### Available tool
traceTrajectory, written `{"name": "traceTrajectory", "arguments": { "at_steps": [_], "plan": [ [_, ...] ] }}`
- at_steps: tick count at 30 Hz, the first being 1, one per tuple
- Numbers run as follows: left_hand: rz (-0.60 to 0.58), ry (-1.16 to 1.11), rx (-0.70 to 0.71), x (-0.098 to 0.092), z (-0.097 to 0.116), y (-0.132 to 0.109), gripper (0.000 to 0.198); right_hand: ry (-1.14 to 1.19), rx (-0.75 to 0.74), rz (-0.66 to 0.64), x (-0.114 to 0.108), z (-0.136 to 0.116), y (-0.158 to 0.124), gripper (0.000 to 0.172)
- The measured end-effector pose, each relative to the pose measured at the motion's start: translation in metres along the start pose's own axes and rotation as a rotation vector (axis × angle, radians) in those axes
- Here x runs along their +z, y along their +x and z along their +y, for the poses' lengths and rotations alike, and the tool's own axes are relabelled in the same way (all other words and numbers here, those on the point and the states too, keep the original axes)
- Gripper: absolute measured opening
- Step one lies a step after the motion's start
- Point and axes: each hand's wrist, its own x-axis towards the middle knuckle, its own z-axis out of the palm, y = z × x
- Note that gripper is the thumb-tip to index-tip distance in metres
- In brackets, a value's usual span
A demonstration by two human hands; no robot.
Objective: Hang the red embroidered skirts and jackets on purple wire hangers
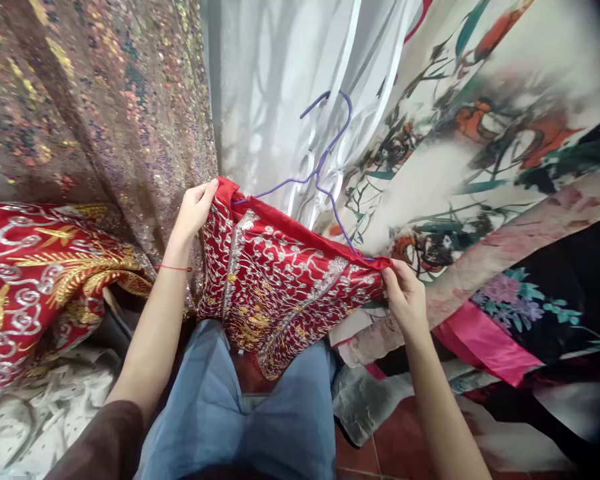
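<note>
A red strapless bodice, embroidered in silver and gold, is stretched between my two hands above my knees. My left hand pinches its upper left corner, thumb and fingers closed on the red edge. At the upper right corner, my right hand grips the same red band. A purple wire hanger stands up from the bodice, its hook pointing away from me and to the left. The hanger's lower ends go in at the top edge near each hand, and its bottom part is hidden by the cloth.
A sequined gold curtain-like fabric hangs at the left, above a red embroidered garment. White sheer cloth hangs ahead. Floral fabric and black cloth with a pink band fill the right. Reddish floor tiles show below.
</note>
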Motion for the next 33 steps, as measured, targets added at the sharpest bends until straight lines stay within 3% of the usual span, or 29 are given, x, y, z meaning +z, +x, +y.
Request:
{"name": "traceTrajectory", "arguments": {
  "at_steps": [5,7,11,14,17,20,23,26,27,29,31,33],
  "plan": [
    [0.155,0.124,0.189,-0.004,0.016,-0.018,0.052,0.09,-0.021,0.221,0.023,0.002,0.01,0.034],
    [0.191,0.167,0.239,0.004,0.024,-0.024,0.05,0.097,-0.044,0.309,0.027,-0.002,0.015,0.034],
    [0.181,0.207,0.347,0.026,0.042,-0.032,0.048,-0.017,-0.138,0.363,0.022,-0.025,0.025,0.032],
    [0.375,0.135,0.337,0.034,0.05,-0.03,0.048,0.066,-0.105,0.504,0.018,-0.045,0.034,0.031],
    [0.597,0.088,0.271,0.029,0.046,-0.025,0.05,0.214,-0.025,0.641,0.023,-0.047,0.041,0.031],
    [0.55,0.193,0.228,0.018,0.036,-0.024,0.049,0.222,-0.005,0.608,0.035,-0.032,0.048,0.03],
    [0.413,0.301,0.191,0.011,0.031,-0.03,0.044,-0.042,-0.07,0.652,0.052,-0.022,0.048,0.03],
    [0.367,0.336,0.168,0.012,0.035,-0.042,0.041,-0.322,-0.221,0.773,0.085,-0.044,0.03,0.024],
    [0.37,0.334,0.163,0.014,0.037,-0.046,0.041,-0.311,-0.273,0.728,0.099,-0.059,0.02,0.018],
    [0.381,0.325,0.158,0.017,0.043,-0.054,0.041,-0.141,-0.333,0.405,0.133,-0.097,-0.003,0.014],
    [0.397,0.329,0.157,0.019,0.047,-0.062,0.041,0.074,-0.165,0.073,0.166,-0.134,-0.022,0.02],
    [0.409,0.336,0.159,0.018,0.05,-0.068,0.041,0.164,0.027,-0.053,0.191,-0.162,-0.033,0.027]
  ]
}}
